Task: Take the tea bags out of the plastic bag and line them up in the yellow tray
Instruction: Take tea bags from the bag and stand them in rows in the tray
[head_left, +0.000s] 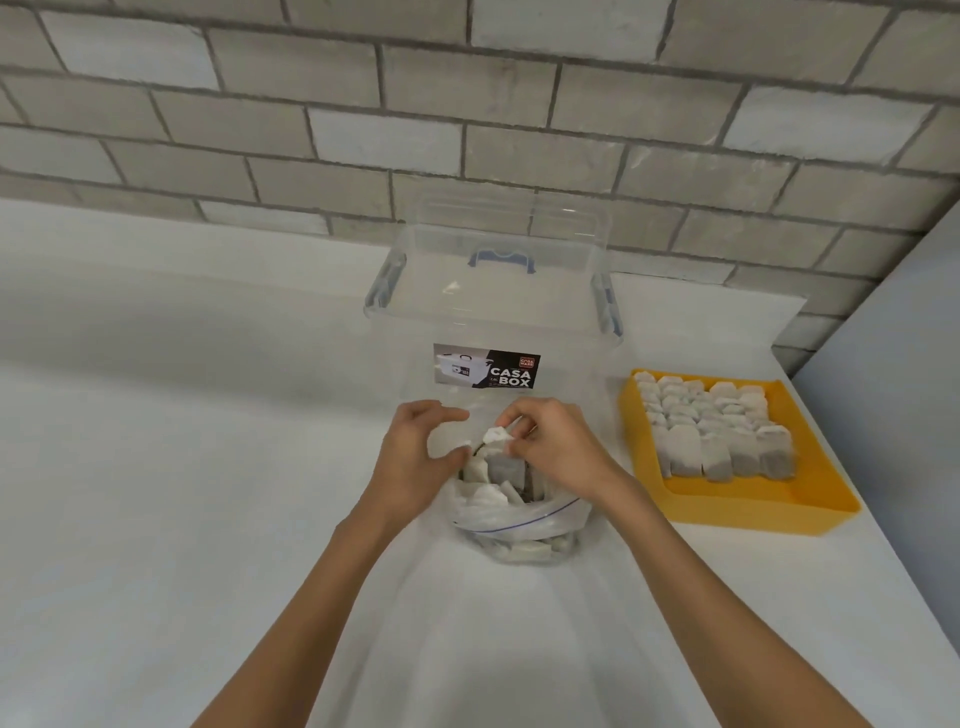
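Head view: right hand (556, 447) pinches a tea bag (496, 435) over the plastic bag (519, 525).

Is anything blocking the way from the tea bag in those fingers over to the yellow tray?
Nothing visible. The right hand pinches a tea bag above the plastic bag's mouth, and only bare counter lies between it and the yellow tray. The clear box stands behind, off that path.

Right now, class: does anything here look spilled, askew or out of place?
Nothing stands out. The tea bags in the yellow tray lie in tidy rows, none lie loose on the counter, and the plastic bag looks intact.
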